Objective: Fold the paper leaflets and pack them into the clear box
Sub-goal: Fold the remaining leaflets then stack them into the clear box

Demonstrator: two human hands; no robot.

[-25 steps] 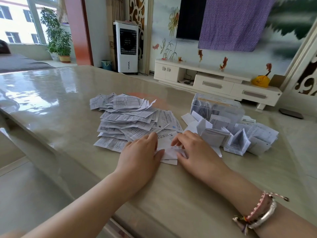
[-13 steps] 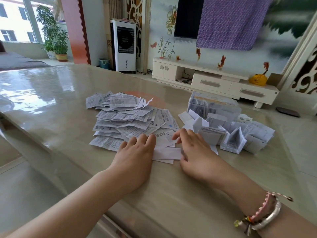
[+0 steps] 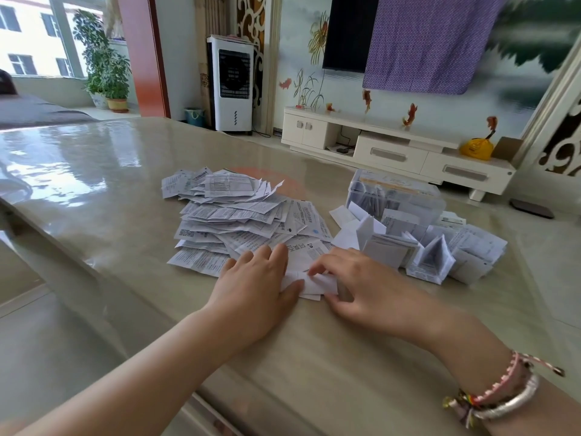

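A loose heap of flat printed leaflets [image 3: 232, 215] lies on the glossy beige table [image 3: 94, 171]. In front of it one white leaflet [image 3: 309, 265] lies on the table between my hands. My left hand [image 3: 254, 291] presses flat on its left part with straight fingers. My right hand [image 3: 367, 284] bends its fingers over the folded right edge, with fingertip and thumb at the fold. Folded leaflets [image 3: 430, 253] are piled to the right. The clear box [image 3: 396, 196] stands behind them with folded leaflets inside.
The table's left edge runs diagonally close to my left arm. A white TV cabinet [image 3: 393, 149] with a yellow bag [image 3: 476, 148] stands beyond the table. A white air cooler [image 3: 231, 83] and a potted plant [image 3: 107, 64] are at the back left.
My right hand has slid left along the leaflet and its fingers now bend over the folded edge. My left hand stays flat on the paper, shifted slightly toward the fold.
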